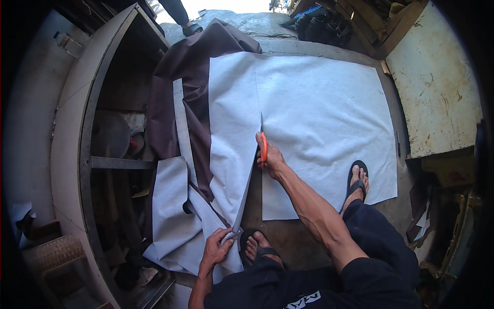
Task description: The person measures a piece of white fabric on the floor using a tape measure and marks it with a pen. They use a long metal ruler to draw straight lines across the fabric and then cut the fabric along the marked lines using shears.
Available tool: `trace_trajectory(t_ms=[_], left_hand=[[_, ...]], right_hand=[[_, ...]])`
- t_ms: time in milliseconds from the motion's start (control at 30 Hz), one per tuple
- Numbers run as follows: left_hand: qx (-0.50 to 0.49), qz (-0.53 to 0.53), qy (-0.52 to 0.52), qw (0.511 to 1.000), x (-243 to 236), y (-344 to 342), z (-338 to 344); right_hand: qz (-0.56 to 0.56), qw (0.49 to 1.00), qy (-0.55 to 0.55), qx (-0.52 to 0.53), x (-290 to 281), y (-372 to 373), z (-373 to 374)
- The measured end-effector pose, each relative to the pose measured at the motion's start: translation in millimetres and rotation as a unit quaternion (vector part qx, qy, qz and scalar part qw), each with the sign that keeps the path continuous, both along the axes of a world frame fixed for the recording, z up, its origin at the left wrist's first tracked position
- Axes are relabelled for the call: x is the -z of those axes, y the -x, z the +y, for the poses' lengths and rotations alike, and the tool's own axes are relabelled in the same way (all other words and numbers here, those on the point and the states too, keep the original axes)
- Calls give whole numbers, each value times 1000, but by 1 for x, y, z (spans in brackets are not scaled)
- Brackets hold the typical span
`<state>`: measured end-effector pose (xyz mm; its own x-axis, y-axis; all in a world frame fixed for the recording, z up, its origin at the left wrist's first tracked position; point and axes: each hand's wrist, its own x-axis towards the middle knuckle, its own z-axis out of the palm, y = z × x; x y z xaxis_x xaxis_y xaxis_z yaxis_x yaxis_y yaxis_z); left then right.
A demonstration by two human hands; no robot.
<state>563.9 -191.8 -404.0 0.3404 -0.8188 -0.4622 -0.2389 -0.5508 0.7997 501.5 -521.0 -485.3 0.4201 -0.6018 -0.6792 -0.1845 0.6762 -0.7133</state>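
Note:
A large sheet of brown leatherette lies with its pale, whitish backing facing up on the floor. My right hand is closed round the orange handles of a pair of scissors. Their blades point away from me, at the far end of a long slit in the sheet. A thin line runs on from the blade tips toward the far edge. Lower left, my left hand pinches the near corner of the left strip and holds it aside, so the slit gapes. More of the sheet lies folded beside that hand.
Brown leatherette is bunched at the far left, with a long pale strip on it. An open cabinet frame stands left; a stained pale panel is right. My right sandalled foot rests on the sheet. Another person's foot shows behind.

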Motion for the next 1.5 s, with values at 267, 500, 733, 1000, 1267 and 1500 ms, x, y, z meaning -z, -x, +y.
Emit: trace_trajectory(t_ms=[267,500,733,1000,1267,1500], left_hand=[[-70,91,-6,993,-2,-7,10],[-110,118,3,987,10,-5,22],[-146,129,14,981,5,-5,20],[-163,143,16,976,6,-4,22],[-211,176,18,961,11,-11,34],[-235,160,17,959,26,-38,35]], right_hand=[[20,1000,6,-8,-5,-11,-16],[15,999,32,-36,6,-18,-21],[-4,999,29,-16,-3,-29,-41],[5,1000,11,8,-4,-39,-49],[-5,999,28,-20,2,-27,-44],[321,760,251,-507,-67,88,-85]])
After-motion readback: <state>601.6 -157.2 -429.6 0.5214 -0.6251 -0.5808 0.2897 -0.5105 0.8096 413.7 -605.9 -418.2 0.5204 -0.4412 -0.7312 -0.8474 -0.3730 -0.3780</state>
